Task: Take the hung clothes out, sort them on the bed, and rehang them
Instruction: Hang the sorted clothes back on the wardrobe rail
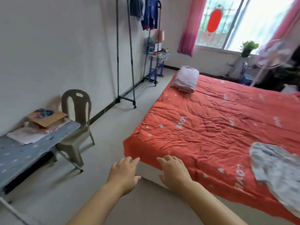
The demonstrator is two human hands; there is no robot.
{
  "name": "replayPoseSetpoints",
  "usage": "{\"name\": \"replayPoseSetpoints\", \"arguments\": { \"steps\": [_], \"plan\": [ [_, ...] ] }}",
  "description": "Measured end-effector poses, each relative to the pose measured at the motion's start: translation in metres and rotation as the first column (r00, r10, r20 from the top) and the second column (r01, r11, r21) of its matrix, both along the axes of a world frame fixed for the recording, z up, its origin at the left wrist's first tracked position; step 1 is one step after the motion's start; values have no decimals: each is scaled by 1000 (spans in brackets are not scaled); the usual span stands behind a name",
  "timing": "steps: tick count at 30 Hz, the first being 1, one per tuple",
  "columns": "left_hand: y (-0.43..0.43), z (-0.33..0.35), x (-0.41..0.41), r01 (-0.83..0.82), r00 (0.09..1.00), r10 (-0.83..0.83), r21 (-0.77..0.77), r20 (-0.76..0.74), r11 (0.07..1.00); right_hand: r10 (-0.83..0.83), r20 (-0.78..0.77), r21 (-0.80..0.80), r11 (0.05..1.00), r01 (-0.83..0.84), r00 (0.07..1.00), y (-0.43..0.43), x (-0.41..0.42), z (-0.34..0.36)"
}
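— Grips first: what do they hold?
— Nothing. The left grip (124,172) and the right grip (174,172) are bare hands at the lower centre of the frame, palms down, fingers spread and loose. The left one's fingertips are at the near corner of the bed (211,120); I cannot tell whether they touch its red quilt. The right one hovers over the bed's near edge.
— And the clothes?
— Two places. The hung clothes (150,13), dark blue and grey, are on the black rack (117,62) by the wall at the top centre, well apart from both grips. One grey garment (276,172) lies crumpled on the quilt at the lower right.
— Anything else on the bed?
— A folded pale pink bundle (185,78) at its far left corner.
— Around it?
— At the lower left, a tabletop (19,156) with a blue patterned cover carries a white cloth (26,135) and some cardboard (48,119). A brown plastic chair (79,114) stands just beside it. At the upper right is a window (253,21) with a pink curtain (189,25), and a potted plant (248,47) near the sill.
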State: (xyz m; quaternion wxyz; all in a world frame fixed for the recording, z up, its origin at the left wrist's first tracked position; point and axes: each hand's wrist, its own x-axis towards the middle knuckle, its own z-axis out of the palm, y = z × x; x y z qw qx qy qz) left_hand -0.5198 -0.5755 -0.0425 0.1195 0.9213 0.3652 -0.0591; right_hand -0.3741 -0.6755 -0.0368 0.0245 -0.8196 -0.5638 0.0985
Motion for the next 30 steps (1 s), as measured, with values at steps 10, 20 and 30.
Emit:
{"name": "replayPoseSetpoints", "arguments": {
  "steps": [10, 20, 30],
  "plan": [
    [-124, 6, 358, 540, 841, -540, -44, 3, 841, -539, 28, -32, 841, 540, 842, -182, 281, 9],
    [-196, -20, 571, 775, 630, -777, -68, 9, 628, -777, 20, -82, 626, 776, 629, -263, 442, -20],
    [-220, -26, 742, 847, 525, -851, -109, 10, 521, -856, 1, -134, 512, 849, 516, -292, 584, -30]
  ]
}}
